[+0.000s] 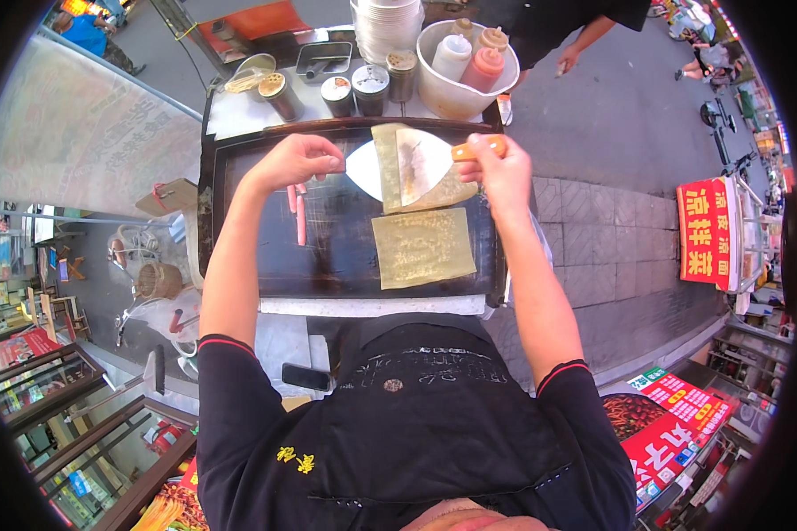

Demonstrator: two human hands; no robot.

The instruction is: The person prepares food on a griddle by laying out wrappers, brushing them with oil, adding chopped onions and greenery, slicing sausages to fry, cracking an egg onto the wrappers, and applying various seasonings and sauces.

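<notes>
My right hand (495, 169) grips the orange handle of a broad metal spatula (428, 166) over the far right of a dark griddle (332, 265). A greenish-beige sheet of food (388, 166) lies partly over the spatula's blade, and part of it shows beyond and below. Nearer to me, a second flat sheet (425, 249) lies on the griddle. My left hand (305, 159) is beside a pale pointed white piece (364, 169) left of the sheet; its fingertips are close together and whether they pinch it is unclear. Pink sausages (299, 216) lie below that hand.
Behind the griddle stand shaker jars (370, 89), a white tub (468, 99) of squeeze bottles, stacked plastic bowls (388, 33) and a small metal tray (324, 61). A person's arm (588, 43) shows beyond the tub. A phone (307, 377) lies left of my apron.
</notes>
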